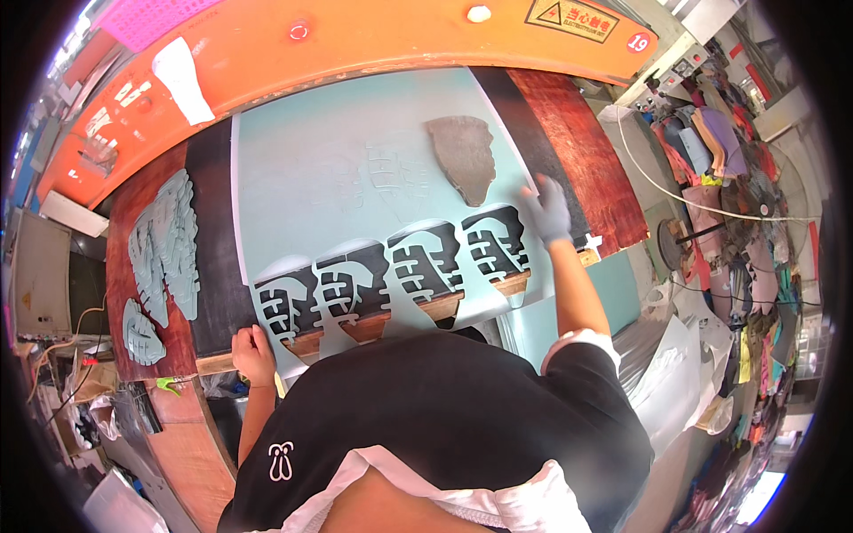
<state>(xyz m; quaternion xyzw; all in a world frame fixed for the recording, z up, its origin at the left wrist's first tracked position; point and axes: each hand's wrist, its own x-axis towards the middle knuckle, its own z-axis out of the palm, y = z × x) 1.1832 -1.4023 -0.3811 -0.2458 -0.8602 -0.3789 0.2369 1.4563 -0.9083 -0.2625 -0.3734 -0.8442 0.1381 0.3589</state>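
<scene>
A wide pale blue-green sheet [293, 178] lies over the worktable, with several shaped cutouts along its near edge and dark board showing through them. A flat grey-brown piece with a jagged outline [465, 155], perhaps a cutting die, rests on the sheet's right part. My right hand [548, 213], in a grey glove with bare fingertips, is beside the sheet's right edge, a little blurred, fingers apart and holding nothing. At the table's near edge, my left hand [254, 357] is closed at the sheet's near left corner, seemingly gripping its edge; part of the fingers is hidden.
Stacked cut blue-green pieces [165, 240] lie on the red-brown board at left, with a smaller pile [140, 333] nearer. An orange machine beam [355, 40] spans the far side. At right hang a white cable [675, 191] and a heap of coloured scraps [711, 142].
</scene>
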